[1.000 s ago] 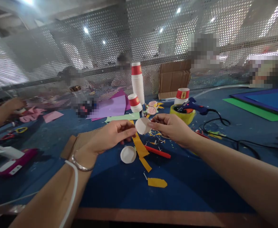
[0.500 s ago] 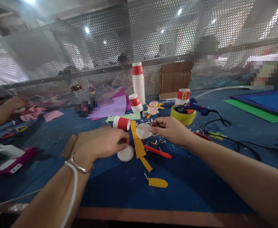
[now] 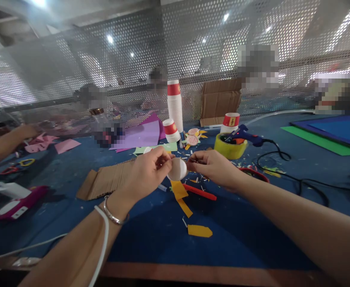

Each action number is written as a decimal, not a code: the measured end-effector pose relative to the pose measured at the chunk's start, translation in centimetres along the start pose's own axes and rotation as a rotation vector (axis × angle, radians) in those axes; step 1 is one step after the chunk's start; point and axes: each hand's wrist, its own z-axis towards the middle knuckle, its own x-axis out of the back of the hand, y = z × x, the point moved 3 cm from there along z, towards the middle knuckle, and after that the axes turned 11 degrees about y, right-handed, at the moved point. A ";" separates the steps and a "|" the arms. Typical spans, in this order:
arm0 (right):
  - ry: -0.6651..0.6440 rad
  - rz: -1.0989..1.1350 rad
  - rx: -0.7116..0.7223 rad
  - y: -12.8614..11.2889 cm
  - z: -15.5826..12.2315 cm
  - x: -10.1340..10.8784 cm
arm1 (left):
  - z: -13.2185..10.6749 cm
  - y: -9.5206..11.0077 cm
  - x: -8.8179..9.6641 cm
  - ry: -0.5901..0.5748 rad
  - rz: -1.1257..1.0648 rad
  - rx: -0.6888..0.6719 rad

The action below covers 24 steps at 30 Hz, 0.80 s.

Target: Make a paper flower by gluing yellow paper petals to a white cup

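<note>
Both my hands meet above the blue table [image 3: 151, 235]. My left hand [image 3: 146, 175], with a bracelet on its wrist, is closed in a pinch on a white round paper piece [image 3: 177, 169]. From the other side, my right hand [image 3: 212, 167] pinches the same white bundle; I cannot tell whether it is one piece or two pressed together. Yellow paper strips [image 3: 179, 190] and a red stick [image 3: 198, 192] lie right under my hands. A tipped paper cup [image 3: 147, 150] is mostly hidden behind my left hand.
Corrugated cardboard [image 3: 105, 181] lies to the left, a yellow paper scrap [image 3: 199, 230] nearer me. Behind are a yellow tape roll [image 3: 230, 146], a blue glue gun [image 3: 248, 135] with cable, stacked cups [image 3: 174, 104] and purple paper [image 3: 139, 135]. Another person's hand [image 3: 25, 131] works at far left.
My left hand dropped to the table, picked up the white round piece lying there, and brought it up against the white disc in my right hand.
</note>
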 end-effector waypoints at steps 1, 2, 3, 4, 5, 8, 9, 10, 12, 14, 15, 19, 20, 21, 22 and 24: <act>-0.003 0.019 -0.012 -0.1 -0.1 -0.1 | -0.1 0.1 -0.2 0.001 0.006 -0.008; -0.005 0.036 -0.022 -0.2 -0.2 -0.2 | -0.2 0.1 -0.3 0.007 0.008 -0.011; -0.007 0.051 -0.029 -0.3 -0.4 -0.2 | -0.2 0.1 -0.3 0.017 0.009 -0.014; -0.010 0.065 -0.032 -0.4 -0.5 -0.3 | -0.2 0.1 -0.3 0.026 0.009 -0.015; -0.013 0.080 -0.032 -0.5 -0.5 -0.3 | -0.2 0.1 -0.3 0.032 0.009 -0.015; -0.028 0.131 -0.036 -0.6 -0.7 -0.4 | -0.2 0.1 -0.3 0.046 0.009 -0.012; -0.030 0.145 -0.038 -0.6 -0.7 -0.4 | -0.2 0.1 -0.2 0.053 0.016 -0.010; -0.027 0.155 -0.038 -0.6 -0.8 -0.4 | -0.2 0.2 -0.1 0.065 0.030 -0.009; 0.000 0.159 -0.025 -0.7 -0.8 -0.4 | -0.2 0.4 0.1 0.100 0.074 -0.010; 0.037 0.145 0.008 -0.7 -0.8 -0.3 | -0.2 0.6 0.2 0.131 0.123 -0.012; 0.051 0.135 0.032 -0.8 -0.8 -0.3 | -0.2 0.7 0.3 0.140 0.140 -0.015; 0.051 0.084 0.135 -1.0 -0.9 -0.5 | -0.3 0.9 0.4 0.164 0.169 -0.020; 0.054 0.056 0.156 -1.0 -0.9 -0.5 | -0.3 0.8 0.3 0.169 0.148 -0.009; 0.061 0.019 0.173 -1.1 -0.9 -0.5 | -0.3 0.6 0.3 0.171 0.103 0.014; 0.074 -0.023 0.191 -1.1 -0.9 -0.5 | -0.2 0.5 0.2 0.167 0.033 0.049; 0.114 -0.111 0.228 -1.2 -0.9 -0.3 | -0.2 0.0 -0.1 0.141 -0.170 0.140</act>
